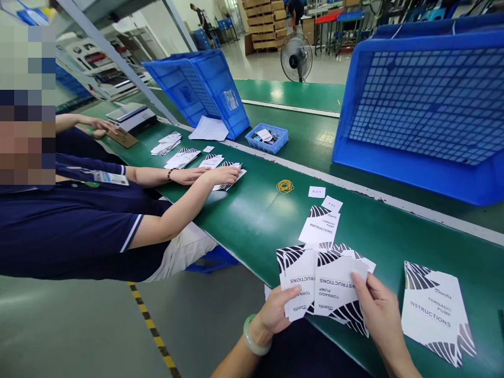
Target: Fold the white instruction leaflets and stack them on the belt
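Observation:
Both my hands hold a fanned bunch of white instruction leaflets [326,283] with black leaf patterns, just above the near edge of the green belt [255,210]. My left hand [277,310], with a pale green bangle on the wrist, pinches the bunch from the left. My right hand [378,310] grips its right side, thumb on top. One more leaflet [321,226] lies flat on the belt just beyond the bunch. A stack of leaflets [435,310] lies to the right of my right hand.
A co-worker in dark blue on the left has both hands [208,174] on leaflets spread on the belt. Yellow rubber bands [284,186], two small paper slips [317,191], a small blue tray [266,137], large blue crates [425,105] and a fan [296,56] lie beyond.

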